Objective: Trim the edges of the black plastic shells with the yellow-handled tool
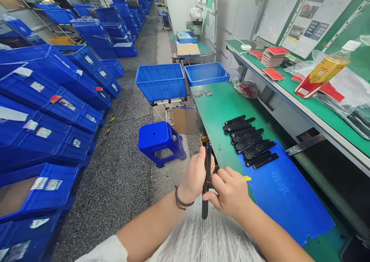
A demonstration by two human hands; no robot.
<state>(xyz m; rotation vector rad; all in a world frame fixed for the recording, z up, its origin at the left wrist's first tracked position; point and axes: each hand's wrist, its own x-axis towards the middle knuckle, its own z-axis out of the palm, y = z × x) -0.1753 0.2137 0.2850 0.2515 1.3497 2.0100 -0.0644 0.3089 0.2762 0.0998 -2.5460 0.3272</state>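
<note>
A long, narrow black plastic part (206,204) stands nearly upright in front of my body. My left hand (195,173) is closed around it, its thumb along the upper section. Closed fingers of my right hand (231,192) meet the part from the right, the thumb tip against its lower section. Past the right hand juts the yellow end of a thin tool (247,178); the rest is hidden in the fist. Several similar black parts (250,142) lie in a row on the green table (214,115), some over a blue sheet (289,200).
A blue stool (154,135) stands left of the table, near blue bins (162,81). Stacked blue crates (43,96) line the left side. The shelf (306,96) at right carries a drink bottle (323,73) and red packets (274,56).
</note>
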